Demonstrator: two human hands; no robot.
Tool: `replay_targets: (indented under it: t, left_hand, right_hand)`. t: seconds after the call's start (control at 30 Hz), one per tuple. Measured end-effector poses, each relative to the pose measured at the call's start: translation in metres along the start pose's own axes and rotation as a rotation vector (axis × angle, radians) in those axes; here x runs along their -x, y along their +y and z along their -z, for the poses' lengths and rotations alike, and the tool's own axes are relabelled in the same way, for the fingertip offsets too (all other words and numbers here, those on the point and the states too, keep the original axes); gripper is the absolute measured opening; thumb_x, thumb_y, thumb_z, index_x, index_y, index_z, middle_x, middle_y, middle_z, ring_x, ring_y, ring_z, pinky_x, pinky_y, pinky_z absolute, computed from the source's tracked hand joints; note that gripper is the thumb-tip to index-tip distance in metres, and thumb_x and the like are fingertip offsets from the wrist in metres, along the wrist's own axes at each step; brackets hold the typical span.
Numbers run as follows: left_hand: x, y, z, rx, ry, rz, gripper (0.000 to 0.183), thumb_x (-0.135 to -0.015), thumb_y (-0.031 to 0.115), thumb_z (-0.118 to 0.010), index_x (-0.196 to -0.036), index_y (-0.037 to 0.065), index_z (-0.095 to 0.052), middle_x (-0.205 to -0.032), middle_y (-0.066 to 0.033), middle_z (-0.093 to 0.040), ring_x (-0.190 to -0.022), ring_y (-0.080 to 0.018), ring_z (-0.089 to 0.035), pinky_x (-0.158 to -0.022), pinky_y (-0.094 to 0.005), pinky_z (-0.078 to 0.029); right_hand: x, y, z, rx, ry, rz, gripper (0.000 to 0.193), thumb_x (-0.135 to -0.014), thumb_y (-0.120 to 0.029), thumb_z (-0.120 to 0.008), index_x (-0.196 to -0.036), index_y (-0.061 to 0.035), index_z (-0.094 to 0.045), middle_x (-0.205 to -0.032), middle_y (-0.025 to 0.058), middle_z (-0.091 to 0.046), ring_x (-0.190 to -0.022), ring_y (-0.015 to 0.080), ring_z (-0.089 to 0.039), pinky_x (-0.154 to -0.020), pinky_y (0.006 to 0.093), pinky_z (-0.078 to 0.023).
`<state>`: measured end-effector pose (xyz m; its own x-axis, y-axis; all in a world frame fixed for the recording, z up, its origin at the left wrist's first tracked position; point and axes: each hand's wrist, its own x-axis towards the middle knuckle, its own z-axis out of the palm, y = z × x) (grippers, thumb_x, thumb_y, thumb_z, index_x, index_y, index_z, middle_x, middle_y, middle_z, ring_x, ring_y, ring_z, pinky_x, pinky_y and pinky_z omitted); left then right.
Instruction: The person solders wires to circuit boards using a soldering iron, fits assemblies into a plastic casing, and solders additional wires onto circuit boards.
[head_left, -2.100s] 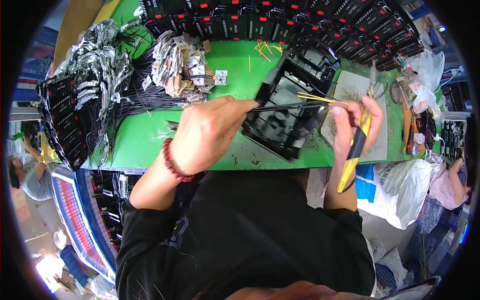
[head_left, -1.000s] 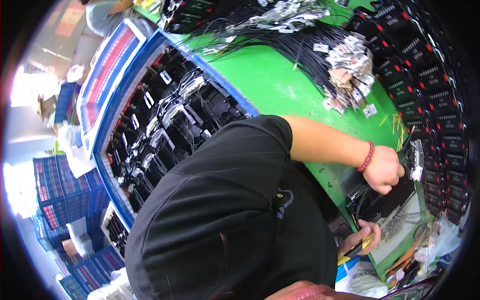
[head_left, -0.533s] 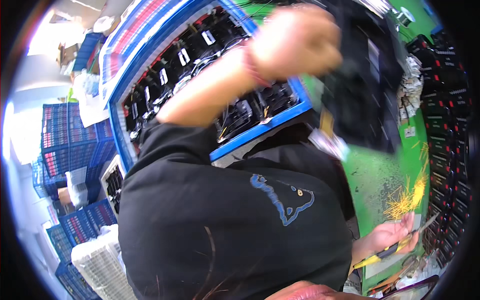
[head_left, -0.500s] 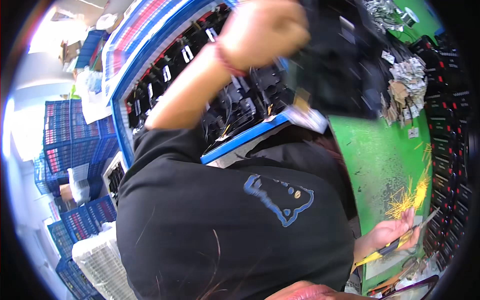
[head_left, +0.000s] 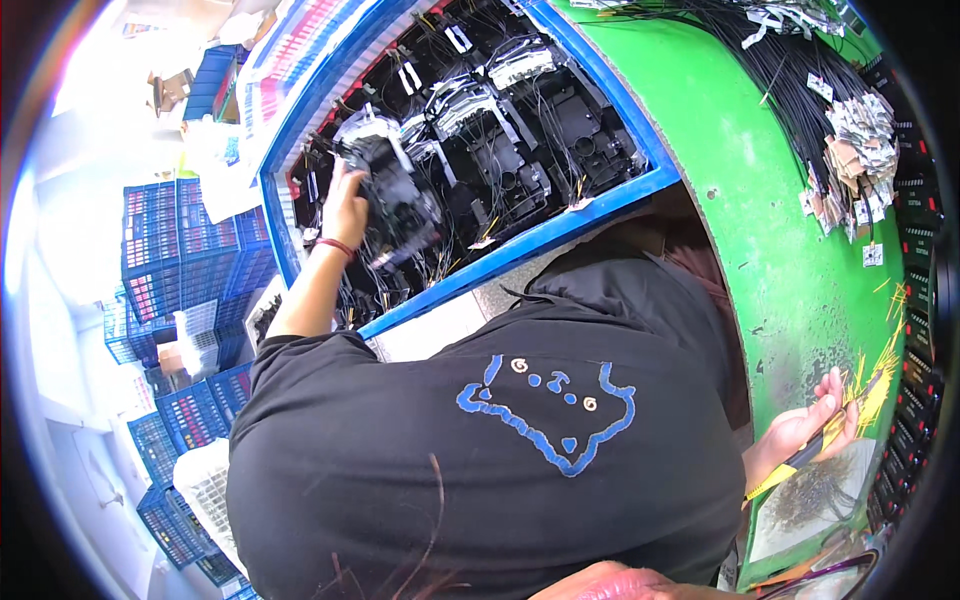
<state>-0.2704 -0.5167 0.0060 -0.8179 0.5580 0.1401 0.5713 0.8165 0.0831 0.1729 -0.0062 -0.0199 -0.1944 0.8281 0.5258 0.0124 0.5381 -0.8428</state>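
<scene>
My left hand [head_left: 345,212] is closed on the edge of a black plastic housing [head_left: 398,195] with a silvery strip and thin wires. The housing is blurred and sits over the blue crate [head_left: 470,262], among several similar black housings [head_left: 585,130]. Off to the right, my right hand [head_left: 805,430] is closed around a slim yellow-and-black hand tool [head_left: 800,458] with a narrow pointed metal end. That hand is above the green tabletop [head_left: 775,300], beside a bunch of thin yellow strands [head_left: 880,385]. The tool's exact kind does not show.
Black cables with pale tagged ends [head_left: 860,150] lie at the table's far right. Black boxes with red marks [head_left: 915,290] line the right edge. Stacked blue crates [head_left: 170,240] stand at left, near a white basket [head_left: 208,490].
My left hand has swung left and down from over the table edge, bringing the black housing over the crate. My right hand keeps the tool, its tip now against the yellow strands in view.
</scene>
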Motion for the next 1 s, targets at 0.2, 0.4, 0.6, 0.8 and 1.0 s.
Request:
replay_targets:
  t: [0.2, 0.4, 0.6, 0.8, 1.0]
  left_hand:
    - [0.038, 0.033, -0.052, 0.193, -0.124, -0.02, 0.034, -0.077, -0.005, -0.043, -0.107, 0.003, -0.056, -0.138, -0.0293, -0.046, -0.127, -0.0443, -0.045, -0.106, -0.0432, -0.037]
    - [0.032, 0.041, -0.061, 0.09, -0.39, 0.095, 0.035, -0.08, -0.002, -0.047, -0.112, 0.009, -0.055, -0.142, -0.0217, -0.042, -0.124, -0.0415, -0.047, -0.102, -0.0421, -0.041]
    - [-0.042, 0.035, -0.001, -0.366, -0.027, 0.172, 0.032, -0.082, 0.02, -0.062, -0.112, 0.011, -0.055, -0.129, -0.017, -0.044, -0.117, -0.0375, -0.05, -0.094, -0.0471, -0.045]
    - [-0.22, 0.253, -0.018, 0.465, 0.112, -0.456, 0.006, -0.084, -0.001, -0.058, -0.085, 0.001, -0.063, -0.082, -0.0112, -0.062, -0.075, -0.0265, -0.058, -0.071, -0.0339, -0.047]
    - [-0.22, 0.523, -0.029, 0.698, 0.044, -1.436, 0.011, -0.075, 0.004, -0.072, -0.085, 0.006, -0.067, -0.08, -0.0081, -0.064, -0.068, -0.0244, -0.063, -0.06, -0.034, -0.051]
  right_hand:
    - [0.002, 0.011, 0.012, 0.015, 0.019, -0.001, 0.026, -0.096, -0.003, -0.051, -0.119, 0.0055, -0.04, -0.1, 0.0275, -0.067, -0.086, 0.0269, -0.065, -0.076, 0.0332, -0.048]
    - [0.014, 0.007, 0.011, 0.052, 0.086, -0.13, 0.031, -0.095, -0.007, -0.055, -0.119, 0.0051, -0.039, -0.098, 0.0277, -0.066, -0.083, 0.0285, -0.065, -0.074, 0.0348, -0.051]
    - [0.013, 0.001, 0.013, 0.03, 0.058, -0.111, 0.033, -0.093, -0.003, -0.055, -0.123, -0.0011, -0.039, -0.098, 0.0254, -0.067, -0.089, 0.0296, -0.067, -0.085, 0.0392, -0.053]
    - [0.014, -0.01, -0.001, -0.051, 0.053, -0.183, 0.03, -0.092, -0.003, -0.058, -0.117, -0.0016, -0.043, -0.096, 0.0207, -0.067, -0.091, 0.027, -0.068, -0.085, 0.038, -0.054]
    - [0.002, -0.012, 0.005, -0.003, 0.042, -0.171, 0.026, -0.092, -0.003, -0.058, -0.115, -0.0003, -0.045, -0.093, 0.0186, -0.067, -0.089, 0.0261, -0.068, -0.083, 0.0365, -0.054]
